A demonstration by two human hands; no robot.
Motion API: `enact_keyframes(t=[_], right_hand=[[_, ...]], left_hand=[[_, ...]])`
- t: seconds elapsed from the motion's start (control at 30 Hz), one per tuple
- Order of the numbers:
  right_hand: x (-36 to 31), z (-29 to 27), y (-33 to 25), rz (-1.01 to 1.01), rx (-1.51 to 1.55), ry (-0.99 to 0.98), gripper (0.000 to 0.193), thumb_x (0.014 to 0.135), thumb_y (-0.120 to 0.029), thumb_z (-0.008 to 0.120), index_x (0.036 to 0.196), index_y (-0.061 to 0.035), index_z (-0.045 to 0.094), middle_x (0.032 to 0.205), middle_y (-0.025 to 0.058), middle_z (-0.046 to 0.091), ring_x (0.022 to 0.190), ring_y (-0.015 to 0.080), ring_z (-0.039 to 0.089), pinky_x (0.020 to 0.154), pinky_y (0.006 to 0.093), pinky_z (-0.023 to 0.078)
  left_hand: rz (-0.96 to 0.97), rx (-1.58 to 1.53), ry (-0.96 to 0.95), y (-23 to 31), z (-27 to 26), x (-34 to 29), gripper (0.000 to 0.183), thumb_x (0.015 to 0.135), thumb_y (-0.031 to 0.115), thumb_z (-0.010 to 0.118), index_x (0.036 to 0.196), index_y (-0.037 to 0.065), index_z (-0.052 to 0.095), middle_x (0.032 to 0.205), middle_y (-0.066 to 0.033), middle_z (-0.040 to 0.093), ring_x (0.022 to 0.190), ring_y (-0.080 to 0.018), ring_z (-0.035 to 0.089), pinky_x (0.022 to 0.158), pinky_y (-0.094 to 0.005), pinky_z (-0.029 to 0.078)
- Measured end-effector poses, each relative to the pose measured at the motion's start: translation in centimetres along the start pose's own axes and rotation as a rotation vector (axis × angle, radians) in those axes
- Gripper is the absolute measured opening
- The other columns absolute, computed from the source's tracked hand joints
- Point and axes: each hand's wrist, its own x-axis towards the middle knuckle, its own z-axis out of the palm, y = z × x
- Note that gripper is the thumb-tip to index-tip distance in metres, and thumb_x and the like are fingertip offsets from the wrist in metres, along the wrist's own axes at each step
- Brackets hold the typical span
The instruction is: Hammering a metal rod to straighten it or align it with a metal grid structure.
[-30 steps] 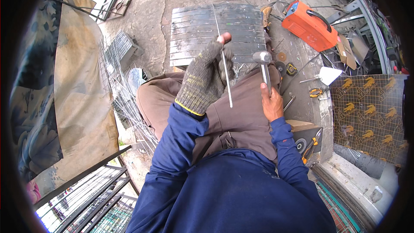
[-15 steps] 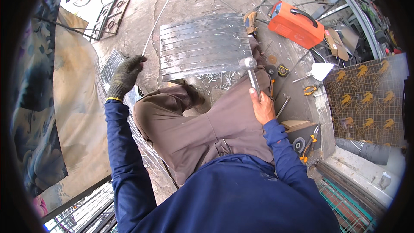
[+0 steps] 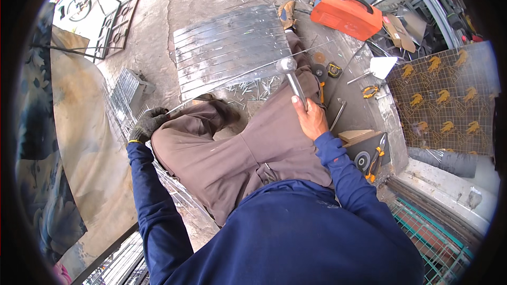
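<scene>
Gloved left hand [image 3: 148, 124] grips a thin rod [image 3: 237, 76] at its near end, stretching it over the plate [image 3: 229, 47]; bare right hand [image 3: 310, 119] clasps the hammer [image 3: 292, 76], head by the rod, seemingly ready to strike.

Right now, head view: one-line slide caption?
Seated person's right hand grips a hammer; gloved left hand holds a thin metal rod across the metal sheet.

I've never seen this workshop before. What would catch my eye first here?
Probably the orange box with a black handle at the top, bright against the grey floor. At centre the bare right hand holds a hammer over a ribbed metal sheet. At left the gloved left hand grips a thin rod.
</scene>
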Motion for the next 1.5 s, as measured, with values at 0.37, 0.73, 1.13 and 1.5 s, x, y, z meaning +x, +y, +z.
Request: enact_keyframes(t=[0.37, 0.73, 1.13, 1.5], right_hand=[[-0.2, -0.1, 0.1, -0.008, 0.025, 0.015, 0.072, 0.094, -0.070, 0.046, 0.093, 0.0001, 0.059, 0.080, 0.0315, 0.063, 0.082, 0.0513, 0.061, 0.073, 0.0531, 0.047], [0.3, 0.4, 0.7, -0.027, 0.055, 0.033, 0.073, 0.093, -0.070, 0.049, 0.088, 0.0027, 0.059, 0.077, 0.0304, 0.062, 0.079, 0.0499, 0.060, 0.071, 0.0521, 0.046], [0.2, 0.5, 0.5, -0.023, 0.067, 0.019, 0.074, 0.093, -0.070, 0.050, 0.090, 0.0031, 0.061, 0.078, 0.0293, 0.063, 0.079, 0.0480, 0.061, 0.072, 0.0503, 0.047], [0.7, 1.0, 1.4, 0.000, 0.091, 0.014, 0.072, 0.094, -0.068, 0.051, 0.085, 0.0030, 0.058, 0.071, 0.0254, 0.059, 0.071, 0.0444, 0.058, 0.068, 0.0484, 0.045]], left_hand=[[0.030, -0.028, 0.054, 7.0, 3.3, 2.4, 0.039, 0.097, 0.039, 0.067, 0.112, 0.003, 0.065, 0.092, -0.0004, 0.063, 0.083, -0.0096, 0.055, 0.077, -0.0278, 0.047], [0.069, 0.210, 0.015, 6.5, 3.6, 2.2, 0.045, 0.096, 0.047, 0.061, 0.110, 0.004, 0.068, 0.094, -0.0112, 0.069, 0.090, -0.0196, 0.063, 0.087, -0.0347, 0.048], [0.171, 0.073, 0.125, 2.5, 2.2, 2.8, 0.029, 0.099, 0.018, 0.055, 0.122, 0.003, 0.064, 0.116, -0.0068, 0.067, 0.106, -0.0154, 0.061, 0.093, -0.0288, 0.049], [0.030, -0.048, 0.134, 3.2, 2.5, 2.9, 0.041, 0.097, 0.039, 0.064, 0.118, 0.003, 0.070, 0.103, -0.0032, 0.070, 0.099, -0.0132, 0.061, 0.094, -0.0296, 0.045]])
